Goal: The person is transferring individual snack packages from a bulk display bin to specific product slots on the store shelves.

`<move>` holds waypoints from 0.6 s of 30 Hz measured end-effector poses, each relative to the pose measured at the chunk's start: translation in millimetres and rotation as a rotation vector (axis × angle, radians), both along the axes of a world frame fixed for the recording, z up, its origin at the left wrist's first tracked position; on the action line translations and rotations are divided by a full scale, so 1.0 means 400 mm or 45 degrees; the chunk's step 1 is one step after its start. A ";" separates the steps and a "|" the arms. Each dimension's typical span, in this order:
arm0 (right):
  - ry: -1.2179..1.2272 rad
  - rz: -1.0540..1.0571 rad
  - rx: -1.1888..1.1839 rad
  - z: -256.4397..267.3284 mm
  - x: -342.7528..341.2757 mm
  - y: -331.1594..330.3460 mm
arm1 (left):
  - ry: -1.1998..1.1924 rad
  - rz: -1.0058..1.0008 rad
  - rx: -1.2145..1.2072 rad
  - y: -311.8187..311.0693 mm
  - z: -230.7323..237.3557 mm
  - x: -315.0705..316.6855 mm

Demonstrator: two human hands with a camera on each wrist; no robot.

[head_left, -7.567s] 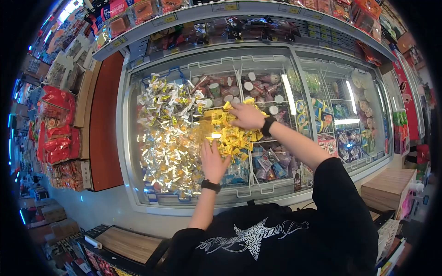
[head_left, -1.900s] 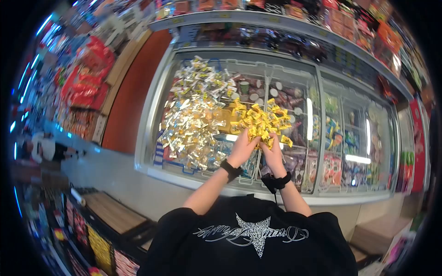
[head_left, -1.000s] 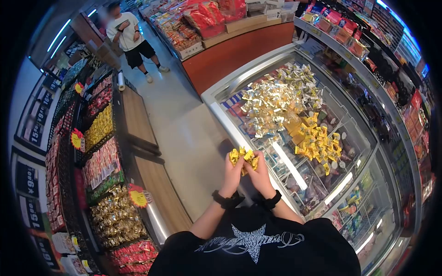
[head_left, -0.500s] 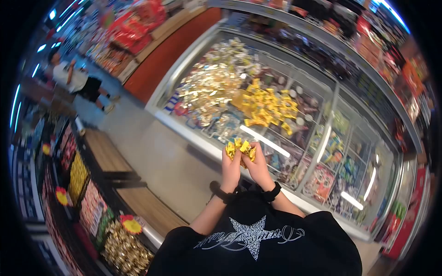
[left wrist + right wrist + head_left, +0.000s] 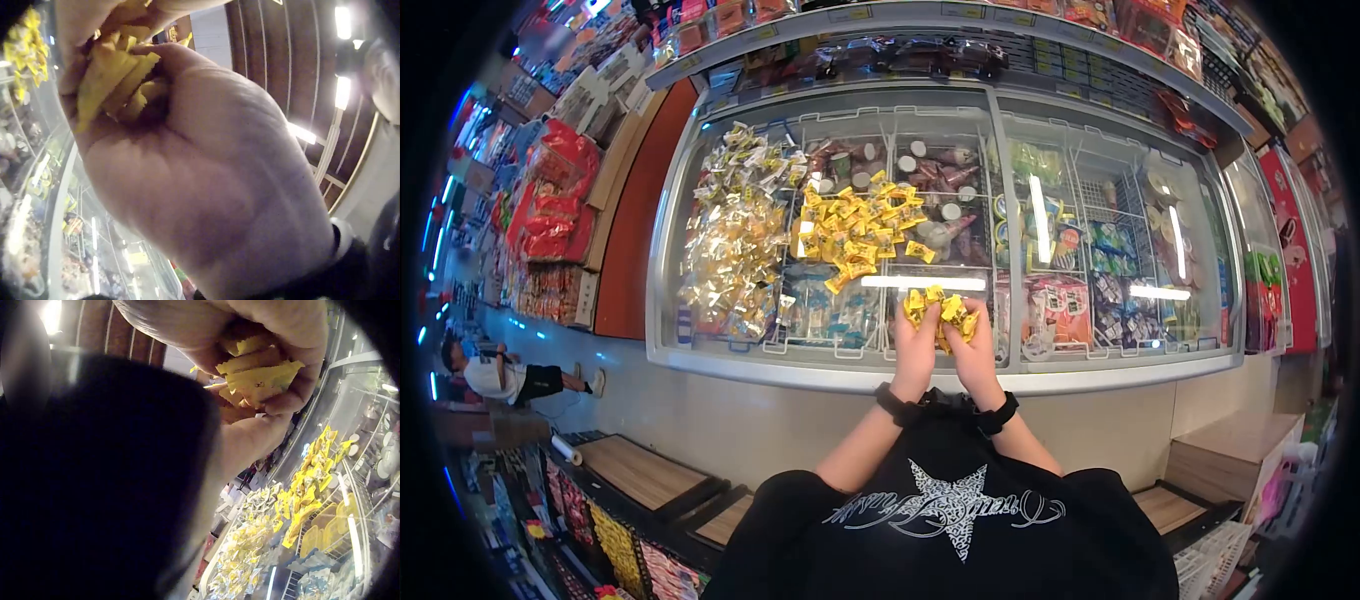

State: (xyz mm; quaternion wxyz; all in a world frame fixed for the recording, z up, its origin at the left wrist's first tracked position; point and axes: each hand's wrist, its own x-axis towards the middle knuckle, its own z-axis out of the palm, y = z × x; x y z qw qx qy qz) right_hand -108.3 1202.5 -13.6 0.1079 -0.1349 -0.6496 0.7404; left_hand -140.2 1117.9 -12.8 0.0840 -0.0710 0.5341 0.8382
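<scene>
Side by side, my left hand (image 5: 915,350) and right hand (image 5: 976,358) grip a bunch of small yellow wrapped packets (image 5: 937,300) between them, over the front part of the glass-topped freezer (image 5: 820,374). In the left wrist view, the left hand (image 5: 206,169) has its fingers curled round crinkled yellow packets (image 5: 115,81). The right wrist view has the right hand (image 5: 290,325) curled round more of them (image 5: 259,381). A loose heap of yellow packets (image 5: 860,225) lies on the glass beyond the hands. Left of it spreads a larger pile of silvery and gold-wrapped pieces (image 5: 735,240).
A shelf (image 5: 970,15) with packaged goods runs along the freezer's back. Red bags (image 5: 555,195) are stacked at the left. Behind them, a person in a white shirt (image 5: 485,378) stands in the aisle. Low wooden-topped stands (image 5: 640,468) are at the lower left.
The view has swung from the aisle side back to face the freezer. Both hands, held over the aisle a second ago, are now above the glass, still gripping the yellow packets.
</scene>
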 end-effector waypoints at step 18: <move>-0.014 0.160 -0.646 0.062 -0.081 0.055 | -0.071 -0.172 0.493 -0.046 0.072 -0.130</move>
